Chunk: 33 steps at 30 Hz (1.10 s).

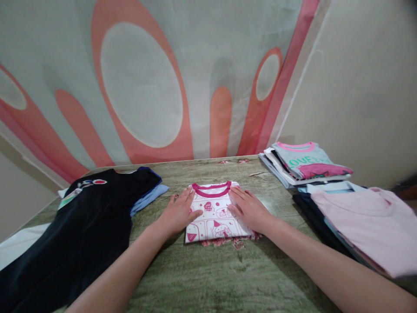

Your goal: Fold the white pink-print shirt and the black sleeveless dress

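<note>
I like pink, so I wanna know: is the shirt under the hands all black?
No, the shirt is white with pink pictures and a pink collar.

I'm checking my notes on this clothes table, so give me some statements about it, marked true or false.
1. The left hand and the right hand both rest on the printed shirt. True.
2. The black garment lies right of the printed shirt. False: the black garment lies to its left.
3. The printed shirt's collar is blue. False: it is dark pink.
4. The light pink shirt tops the nearer stack on the right. True.
5. The gray shirt is under the left hand. False: the gray shirt tops the farther stack on the right.
</note>
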{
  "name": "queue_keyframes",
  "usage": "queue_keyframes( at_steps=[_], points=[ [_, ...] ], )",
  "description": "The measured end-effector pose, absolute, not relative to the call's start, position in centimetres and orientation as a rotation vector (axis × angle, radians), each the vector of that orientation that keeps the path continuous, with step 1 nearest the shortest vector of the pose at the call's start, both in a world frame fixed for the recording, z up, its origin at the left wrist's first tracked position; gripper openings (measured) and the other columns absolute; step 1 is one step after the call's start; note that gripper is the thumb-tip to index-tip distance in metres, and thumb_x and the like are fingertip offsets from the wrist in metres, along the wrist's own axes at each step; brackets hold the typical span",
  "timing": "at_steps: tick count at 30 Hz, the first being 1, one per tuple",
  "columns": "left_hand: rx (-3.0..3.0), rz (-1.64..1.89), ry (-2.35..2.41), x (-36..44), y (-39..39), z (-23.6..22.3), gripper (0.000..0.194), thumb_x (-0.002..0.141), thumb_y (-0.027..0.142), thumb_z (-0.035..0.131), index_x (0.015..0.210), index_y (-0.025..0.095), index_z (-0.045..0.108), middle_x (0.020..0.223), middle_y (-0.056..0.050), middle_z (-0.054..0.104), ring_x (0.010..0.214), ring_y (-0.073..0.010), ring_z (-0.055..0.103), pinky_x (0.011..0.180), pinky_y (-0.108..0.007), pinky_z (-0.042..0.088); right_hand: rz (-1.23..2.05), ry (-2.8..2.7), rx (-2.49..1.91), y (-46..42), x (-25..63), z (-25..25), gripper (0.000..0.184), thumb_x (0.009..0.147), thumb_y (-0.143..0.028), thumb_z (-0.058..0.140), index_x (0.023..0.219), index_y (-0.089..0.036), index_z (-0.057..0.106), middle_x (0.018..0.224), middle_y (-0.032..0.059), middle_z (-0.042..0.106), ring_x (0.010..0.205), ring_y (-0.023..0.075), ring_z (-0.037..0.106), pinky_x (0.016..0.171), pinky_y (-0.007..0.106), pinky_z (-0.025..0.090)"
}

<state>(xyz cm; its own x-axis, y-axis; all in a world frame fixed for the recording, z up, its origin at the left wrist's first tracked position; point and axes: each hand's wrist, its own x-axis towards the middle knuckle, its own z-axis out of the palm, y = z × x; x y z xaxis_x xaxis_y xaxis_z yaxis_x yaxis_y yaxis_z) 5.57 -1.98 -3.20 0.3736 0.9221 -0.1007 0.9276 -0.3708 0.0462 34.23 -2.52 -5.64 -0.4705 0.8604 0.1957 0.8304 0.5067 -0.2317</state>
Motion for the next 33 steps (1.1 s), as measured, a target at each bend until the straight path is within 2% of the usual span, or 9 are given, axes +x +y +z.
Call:
queue_keyframes(
  at_steps=[6, 10, 12, 15, 18, 20, 23, 28, 33],
  points=[
    [2.449, -0.086, 1.656, 4.6, -0.9, -3.2, 0.096, 0.08, 0.076, 0.036, 0.153, 0.019, 0.013, 0.158, -0.009, 0.005, 0.145, -0.0324, 0.008, 0.113, -0.055, 0.014, 0.18, -2.418, -1.505, -1.4, 34.5, -6.2, 0.066, 0.096, -0.051, 0.033, 0.148, -0.01, 0.029, 0.154, 0.0138, 0.026, 0.143, 0.0254, 0.021, 0.114, 0.046, 0.02],
    [2.439, -0.062, 1.656, 4.2, -0.9, -3.1, 0.098, 0.078, 0.076, 0.04, 0.153, 0.019, 0.013, 0.158, -0.01, 0.004, 0.145, -0.0336, 0.008, 0.112, -0.058, 0.014, 0.178, -2.368, -1.531, -0.9, 34.9, -6.8, 0.066, 0.095, -0.05, 0.036, 0.147, -0.009, 0.031, 0.154, 0.0146, 0.025, 0.143, 0.0272, 0.021, 0.114, 0.047, 0.02],
    [2.476, -0.005, 1.67, 4.4, -1.4, -2.8, 0.093, 0.081, 0.072, 0.04, 0.152, 0.017, 0.017, 0.158, -0.011, 0.008, 0.145, -0.0324, 0.009, 0.113, -0.057, 0.014, 0.143, -2.326, -1.503, -1.0, 35.0, -6.9, 0.063, 0.095, -0.045, 0.038, 0.146, -0.009, 0.033, 0.153, 0.0153, 0.028, 0.143, 0.0275, 0.022, 0.114, 0.048, 0.023],
    [2.572, 0.13, 1.666, 6.0, -2.7, -2.5, 0.073, 0.091, 0.058, 0.034, 0.148, 0.013, 0.028, 0.156, -0.013, 0.021, 0.145, -0.0271, 0.014, 0.115, -0.05, 0.014, 0.05, -2.306, -1.352, -1.8, 34.7, -6.6, 0.054, 0.096, -0.035, 0.036, 0.145, -0.011, 0.036, 0.151, 0.0144, 0.033, 0.142, 0.0265, 0.023, 0.114, 0.049, 0.023],
    [2.638, 0.192, 1.559, 8.4, -4.4, -2.6, 0.068, 0.095, 0.055, 0.029, 0.146, 0.01, 0.033, 0.154, -0.015, 0.027, 0.144, -0.0239, 0.02, 0.117, -0.042, 0.017, 0.038, -2.377, -1.215, -3.3, 33.7, -6.2, 0.054, 0.097, -0.037, 0.036, 0.144, -0.011, 0.038, 0.149, 0.0147, 0.036, 0.141, 0.0259, 0.027, 0.115, 0.049, 0.024],
    [2.651, 0.163, 1.493, 9.8, -5.4, -2.7, 0.072, 0.094, 0.059, 0.029, 0.146, 0.008, 0.032, 0.154, -0.016, 0.025, 0.144, -0.0245, 0.02, 0.117, -0.04, 0.018, 0.088, -2.448, -1.194, -4.2, 33.0, -6.0, 0.058, 0.097, -0.043, 0.037, 0.144, -0.01, 0.037, 0.149, 0.0158, 0.036, 0.14, 0.0259, 0.028, 0.114, 0.048, 0.025],
    [2.646, 0.09, 1.472, 10.5, -6.1, -3.0, 0.075, 0.094, 0.061, 0.025, 0.147, 0.009, 0.031, 0.156, -0.016, 0.021, 0.145, -0.0264, 0.016, 0.117, -0.042, 0.015, 0.142, -2.518, -1.229, -4.8, 32.5, -5.9, 0.063, 0.096, -0.049, 0.035, 0.146, -0.01, 0.034, 0.151, 0.0168, 0.031, 0.142, 0.0266, 0.025, 0.115, 0.049, 0.024],
    [2.676, 0.052, 1.431, 9.0, -5.4, -3.6, 0.068, 0.096, 0.06, 0.018, 0.151, 0.021, 0.023, 0.158, -0.006, 0.016, 0.146, -0.0244, 0.008, 0.118, -0.046, 0.01, 0.137, -2.55, -1.348, -4.2, 33.1, -5.7, 0.063, 0.098, -0.046, 0.029, 0.146, -0.007, 0.032, 0.153, 0.017, 0.027, 0.143, 0.0271, 0.021, 0.117, 0.047, 0.018],
    [2.693, 0.036, 1.474, 7.9, -4.7, -4.1, 0.069, 0.096, 0.06, 0.017, 0.152, 0.02, 0.019, 0.159, -0.006, 0.012, 0.146, -0.025, 0.007, 0.117, -0.046, 0.009, 0.155, -2.548, -1.429, -3.6, 33.8, -5.6, 0.062, 0.098, -0.045, 0.028, 0.148, -0.008, 0.029, 0.154, 0.0163, 0.026, 0.143, 0.0278, 0.021, 0.115, 0.048, 0.021]
  ],
)
